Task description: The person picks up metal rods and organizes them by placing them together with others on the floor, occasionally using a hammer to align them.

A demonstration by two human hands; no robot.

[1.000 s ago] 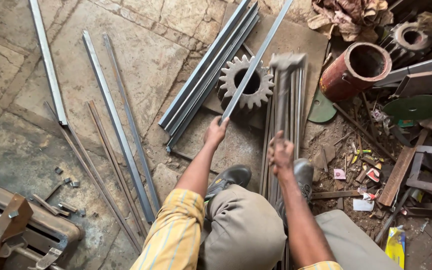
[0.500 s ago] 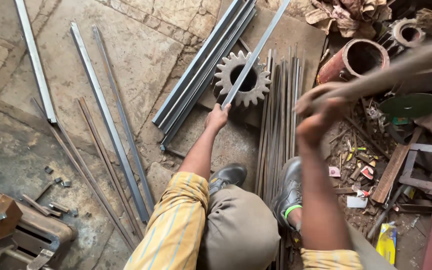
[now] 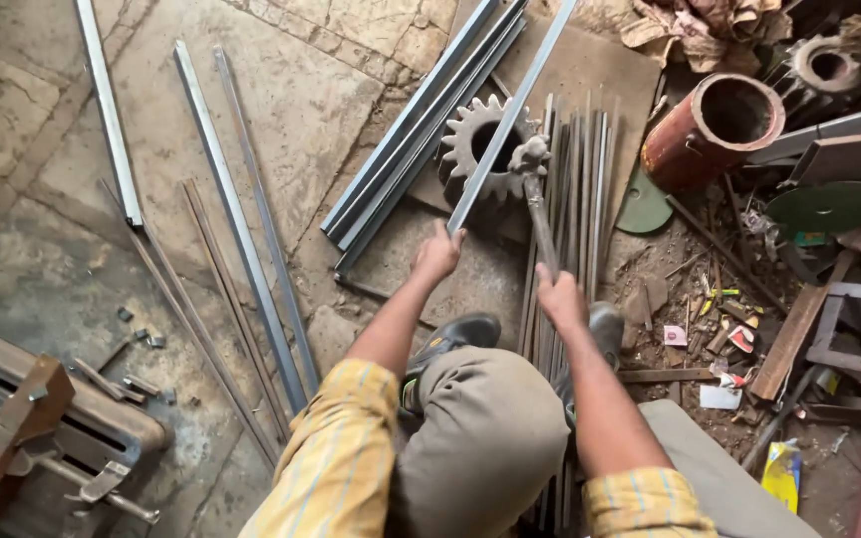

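Observation:
My left hand [image 3: 437, 254] grips the near end of a long grey metal bar [image 3: 510, 118] that lies slanted across a large toothed gear [image 3: 470, 134]. In my right hand [image 3: 560, 297] is the handle of a hammer [image 3: 533, 184]; its head rests down on the bar, just right of the gear. I crouch, and my shoes [image 3: 455, 337] stand on a flat bundle of thin steel rods [image 3: 575, 199].
Several grey metal strips [image 3: 236, 224] and a stack of angle bars [image 3: 416, 125] lie on the stone floor to the left. A rusty red pipe section [image 3: 710, 130], a green disc [image 3: 829, 207] and scrap clutter crowd the right. A metal machine [image 3: 42, 428] sits bottom left.
My right hand swung the hammer up high half a second ago and has now brought it down onto the bar by the gear. My left hand kept its hold on the bar.

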